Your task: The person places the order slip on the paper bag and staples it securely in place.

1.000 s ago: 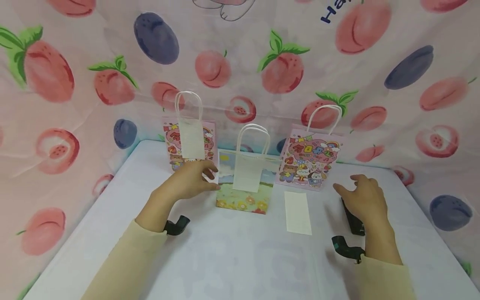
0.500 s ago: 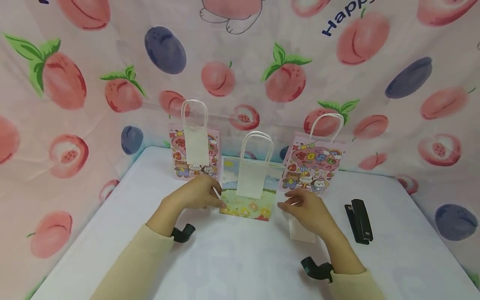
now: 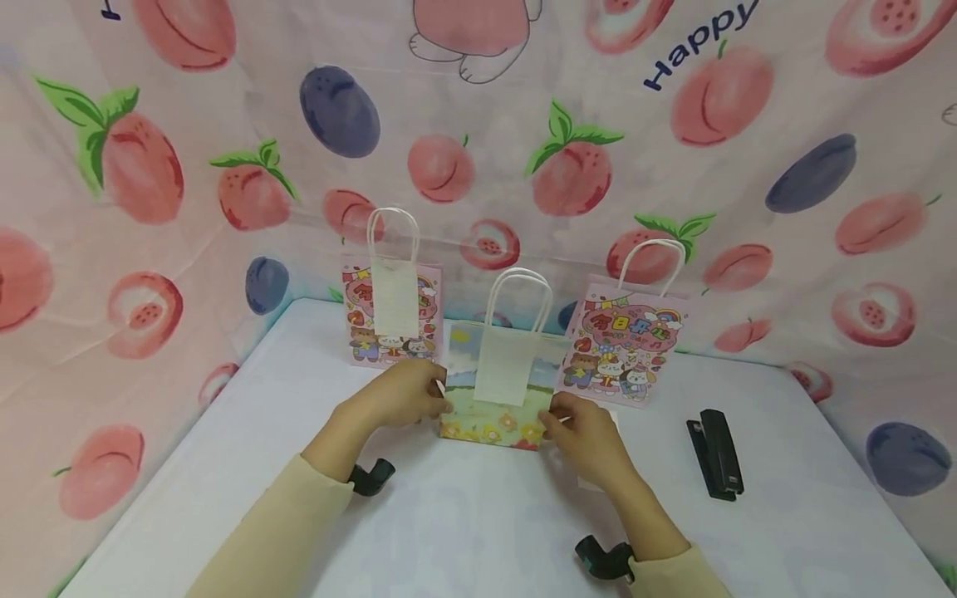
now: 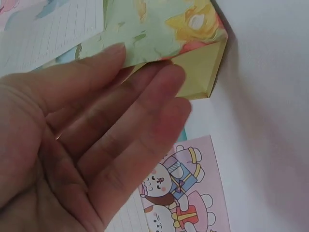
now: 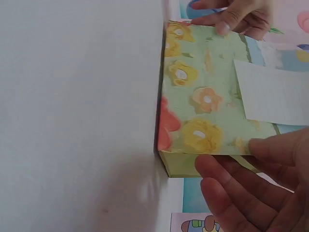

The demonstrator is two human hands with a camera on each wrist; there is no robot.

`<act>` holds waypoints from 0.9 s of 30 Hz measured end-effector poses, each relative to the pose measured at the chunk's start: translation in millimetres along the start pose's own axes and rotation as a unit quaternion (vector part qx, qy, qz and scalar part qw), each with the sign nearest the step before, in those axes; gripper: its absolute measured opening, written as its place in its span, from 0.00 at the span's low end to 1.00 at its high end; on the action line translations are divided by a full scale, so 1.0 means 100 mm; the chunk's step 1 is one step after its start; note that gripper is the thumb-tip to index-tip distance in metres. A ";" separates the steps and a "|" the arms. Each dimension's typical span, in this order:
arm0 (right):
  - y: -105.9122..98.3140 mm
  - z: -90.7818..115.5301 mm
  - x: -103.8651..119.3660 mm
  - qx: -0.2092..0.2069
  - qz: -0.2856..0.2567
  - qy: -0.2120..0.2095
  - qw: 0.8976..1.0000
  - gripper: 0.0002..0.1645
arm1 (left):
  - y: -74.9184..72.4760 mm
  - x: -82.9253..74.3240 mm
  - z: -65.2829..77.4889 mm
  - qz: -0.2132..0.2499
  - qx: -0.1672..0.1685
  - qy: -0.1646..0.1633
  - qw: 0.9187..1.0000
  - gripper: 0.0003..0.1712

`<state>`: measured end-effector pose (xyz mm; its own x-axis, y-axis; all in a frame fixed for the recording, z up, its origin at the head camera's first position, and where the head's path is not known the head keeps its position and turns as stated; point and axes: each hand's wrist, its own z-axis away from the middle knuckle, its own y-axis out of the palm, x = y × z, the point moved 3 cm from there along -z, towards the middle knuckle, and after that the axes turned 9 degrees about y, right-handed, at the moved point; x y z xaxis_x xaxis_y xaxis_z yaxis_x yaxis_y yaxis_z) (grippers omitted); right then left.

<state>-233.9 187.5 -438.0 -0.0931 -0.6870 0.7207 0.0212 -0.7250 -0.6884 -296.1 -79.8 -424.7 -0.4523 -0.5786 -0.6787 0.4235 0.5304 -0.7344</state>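
Observation:
A flowered paper gift bag (image 3: 486, 428) with white twisted handles stands upright mid-table, a white paper slip (image 3: 503, 370) hanging over its front. My left hand (image 3: 407, 394) holds its left side, thumb (image 4: 113, 55) on the front face and fingers along the side panel. On the opposite side my right hand (image 3: 586, 436) grips it likewise, its thumb (image 5: 270, 149) at the front edge. The right wrist view shows both hands around the bag's lower half (image 5: 203, 87). A second slip (image 3: 609, 423) lies on the table, partly hidden under my right hand.
Two pink cartoon gift bags stand behind: the left one (image 3: 429, 311) carries a slip (image 3: 396, 303) on its front, the right one (image 3: 628, 340) has none. A black stapler (image 3: 718, 455) lies on the white table (image 3: 449, 531) at right. A fruit-print cloth (image 3: 508, 108) hangs behind.
My right hand has left the stapler and come left to the flowered bag's right side. My left hand has closed in on its left side. The head view has tilted up slightly.

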 end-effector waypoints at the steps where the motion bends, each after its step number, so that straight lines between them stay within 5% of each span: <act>1: 0.00 0.00 0.00 -0.006 -0.001 -0.001 1.000 0.05 | -0.01 -0.01 0.00 -0.007 -0.005 0.001 1.000 0.06; 10: -0.04 -0.07 0.04 -0.050 -0.012 -0.022 0.998 0.10 | -0.04 -0.04 -0.06 -0.026 -0.087 -0.017 0.996 0.17; 16: -0.06 -0.21 0.02 -0.076 -0.013 -0.012 0.997 0.14 | 0.02 -0.03 -0.08 0.026 -0.128 -0.035 0.991 0.23; 22: -0.06 -0.34 0.05 -0.099 -0.017 -0.016 0.995 0.16 | 0.12 -0.02 -0.10 0.100 -0.131 -0.035 0.986 0.43; 27: -0.05 -0.43 0.04 -0.121 -0.011 -0.012 0.992 0.16 | 0.21 -0.02 -0.15 0.133 -0.130 -0.012 0.982 0.51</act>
<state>-277.4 190.2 -434.9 -0.0661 -0.6738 0.7360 -0.2213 -0.7093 -0.6693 -298.2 -57.9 -438.9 -0.3331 -0.4112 -0.8485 0.3072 0.8034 -0.5100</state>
